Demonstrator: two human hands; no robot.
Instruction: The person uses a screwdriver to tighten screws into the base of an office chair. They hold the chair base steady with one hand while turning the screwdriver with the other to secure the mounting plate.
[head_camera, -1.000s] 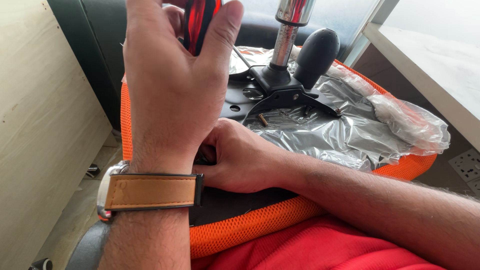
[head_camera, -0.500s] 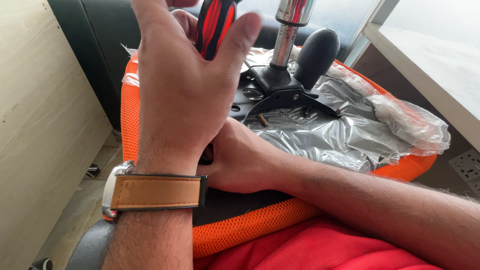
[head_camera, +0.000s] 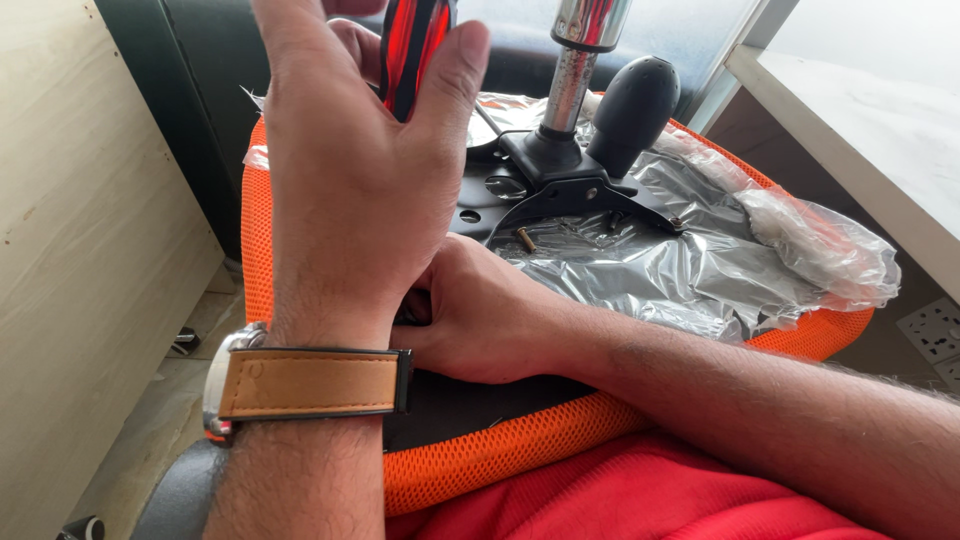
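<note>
Head view: the left hand (head_camera: 355, 170) rises in the upper middle of the frame, its back toward the camera, fingers loosely wrapped around a screwdriver (head_camera: 410, 50) with a glossy red-and-black ribbed handle that stands nearly upright; only the handle shows above the thumb. A watch (head_camera: 305, 385) with a tan leather strap and a metal case circles that wrist at lower left. The right hand (head_camera: 480, 310) lies in the centre, curled low on the dark underside of an upturned seat (head_camera: 500, 450), its fingertips hidden behind the left wrist, so I cannot tell whether it grips anything. The seat's rim is bright orange mesh, coarse and woven. Crinkled clear plastic (head_camera: 700, 260) covers the right half of the seat. A black metal plate (head_camera: 570, 190) sits at upper centre, carrying a polished chrome column (head_camera: 575, 60) and a smooth black rounded knob (head_camera: 630, 100). A small brass-coloured bolt (head_camera: 525, 238) stands just left of the plate's curved edge. Red fabric (head_camera: 650, 500) fills the lower right.

Against half a second ago, the left hand and screwdriver have shifted slightly toward the right of the frame; the right hand stays where it was.
</note>
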